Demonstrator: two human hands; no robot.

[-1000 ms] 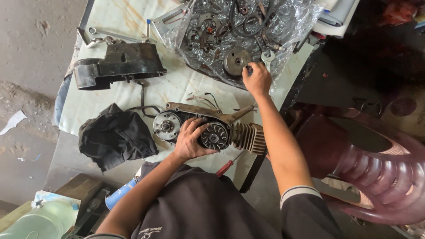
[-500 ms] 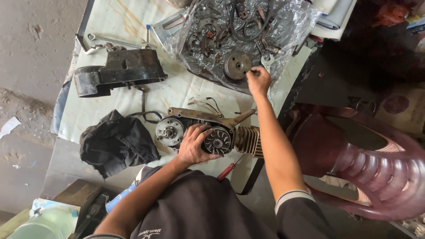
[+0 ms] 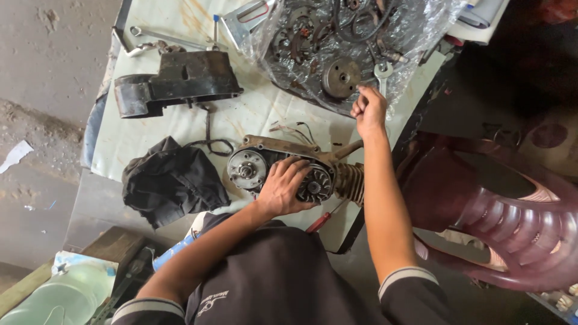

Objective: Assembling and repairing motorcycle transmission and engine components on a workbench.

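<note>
Head view: opened grimy metal engine casing (image 3: 283,162) is steadied by left hand (image 3: 286,188), fingers spread; right hand (image 3: 368,108) fingers are pinched over bagged parts (image 3: 337,42), hold unclear.

From up here I see my own dark brown-black shirt (image 3: 283,283), its sleeves ending in ribbed cuffs with pale grey stripes at both elbows. A small light emblem sits low on the chest. My forearms are bare; the left hand (image 3: 288,186) and right hand (image 3: 368,110) wear no gloves.

We have one view: our head camera looks steeply down, fairly close, over the workbench (image 3: 180,126).
</note>
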